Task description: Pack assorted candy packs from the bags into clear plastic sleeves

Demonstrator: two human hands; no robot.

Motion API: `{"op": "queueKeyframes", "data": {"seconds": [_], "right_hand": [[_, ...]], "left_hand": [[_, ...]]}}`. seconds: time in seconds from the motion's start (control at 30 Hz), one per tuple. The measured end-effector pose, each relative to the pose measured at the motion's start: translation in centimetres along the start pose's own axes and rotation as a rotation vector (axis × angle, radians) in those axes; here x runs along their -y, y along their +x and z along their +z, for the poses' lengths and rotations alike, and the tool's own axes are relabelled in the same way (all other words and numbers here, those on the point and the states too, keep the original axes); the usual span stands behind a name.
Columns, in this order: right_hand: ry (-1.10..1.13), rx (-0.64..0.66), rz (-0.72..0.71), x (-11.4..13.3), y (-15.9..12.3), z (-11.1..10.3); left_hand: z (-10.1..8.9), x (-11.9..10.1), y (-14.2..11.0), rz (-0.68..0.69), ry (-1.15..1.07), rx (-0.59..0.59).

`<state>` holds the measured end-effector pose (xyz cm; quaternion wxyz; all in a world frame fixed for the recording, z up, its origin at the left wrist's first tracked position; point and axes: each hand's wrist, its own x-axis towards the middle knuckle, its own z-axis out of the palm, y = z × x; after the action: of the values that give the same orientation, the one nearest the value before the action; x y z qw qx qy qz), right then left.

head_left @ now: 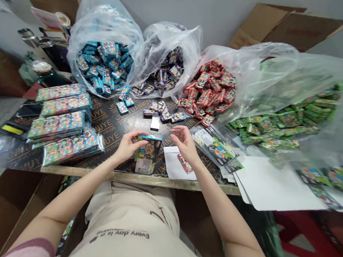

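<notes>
My left hand (129, 146) pinches the top corner of a printed plastic packet (145, 154), which hangs upright at the table's front edge with a blue strip along its top. To the right, my right hand (185, 145) is raised with its fingers apart and nothing visible in them. Under that hand are a white paper sheet (169, 163) and a small red box (184, 163). Just beyond the packet lie a small white-faced box (155, 123) and several small purple boxes (164, 111). Several small blue boxes (123, 105) sit farther left.
Clear bags stand along the back, holding blue boxes (105, 66), purple boxes (172, 70), red boxes (210, 88) and green packets (285, 120). Filled packets (64, 125) are stacked at left. Flat printed packets (217, 146) lie at right. Cardboard boxes (282, 26) stand behind.
</notes>
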<state>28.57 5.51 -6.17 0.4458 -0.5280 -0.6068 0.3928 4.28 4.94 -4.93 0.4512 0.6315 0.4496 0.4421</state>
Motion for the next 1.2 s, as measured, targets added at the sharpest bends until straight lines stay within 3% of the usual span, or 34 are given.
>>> {"op": "queueKeyframes", "data": {"seconds": [0.1,0.2,0.3,0.4,0.47,0.6,0.67,0.83,0.9,1.07,1.2], "right_hand": [[0.205,0.094,0.006,2.9,-0.4,3.0],[0.252,0.089,0.011,4.3,-0.6,4.6],[0.245,0.042,-0.001,4.8,-0.8,4.9],[0.17,-0.005,-0.036,5.1,-1.3,4.5],[0.058,-0.036,-0.124,5.0,-1.8,4.2],[-0.223,-0.02,-0.462,4.0,-3.1,3.8],[-0.273,0.005,-0.538,3.7,-3.4,3.6],[-0.088,-0.143,-0.361,5.7,-1.7,2.6],[0.031,-0.131,-0.259,7.1,-0.4,2.2],[0.233,0.271,0.024,9.6,1.5,2.1],[0.259,0.446,0.064,9.8,1.5,2.9]], "left_hand": [[-0.2,-0.2,-0.4,0.031,0.029,-0.004],[-1.0,-1.1,-0.3,0.057,0.044,0.013],[-1.5,-1.9,-0.1,0.137,0.106,0.033],[-1.3,-2.3,-0.1,0.3,0.217,0.057],[-1.1,-2.3,-0.2,0.4,0.273,0.068],[-0.9,-2.0,-0.3,0.518,0.371,0.083],[-1.0,-1.9,-0.4,0.567,0.435,0.091],[-1.0,-2.1,-0.8,0.579,0.502,0.12],[-1.0,-2.4,-1.0,0.539,0.466,0.122],[-0.5,-2.7,-1.2,0.336,0.215,0.046],[-0.3,-2.6,-1.3,0.273,0.117,-0.019]]}}
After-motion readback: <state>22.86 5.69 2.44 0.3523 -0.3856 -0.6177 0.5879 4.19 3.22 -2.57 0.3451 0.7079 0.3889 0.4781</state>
